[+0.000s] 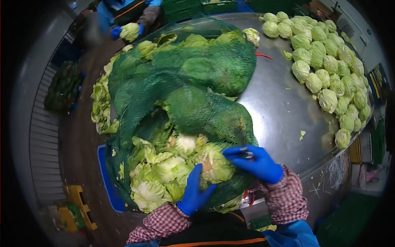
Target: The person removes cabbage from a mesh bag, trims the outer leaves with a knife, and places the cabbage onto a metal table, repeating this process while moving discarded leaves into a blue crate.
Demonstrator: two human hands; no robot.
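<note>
A pale green cabbage head (217, 164) with a brownish cut stem sits at the mouth of a green mesh bag (185, 107). My left hand (194, 192), in a blue glove, lies against its near left side with the fingers stretched and the thumb apart. On the right side of that head, my gloved right hand (259, 164) is closed around a small knife (247, 154); only a short metal and dark part of it shows. Loose cabbage leaves (164, 171) and other heads lie left of my hands. More cabbages fill the netting behind.
Trimmed cabbages (325, 61) are heaped along the right side of the metal table (271, 107). Outer leaves (103, 96) pile up at the left edge, near a blue crate (108, 181). Across the table, a co-worker's blue-gloved hands hold a cabbage (130, 32).
</note>
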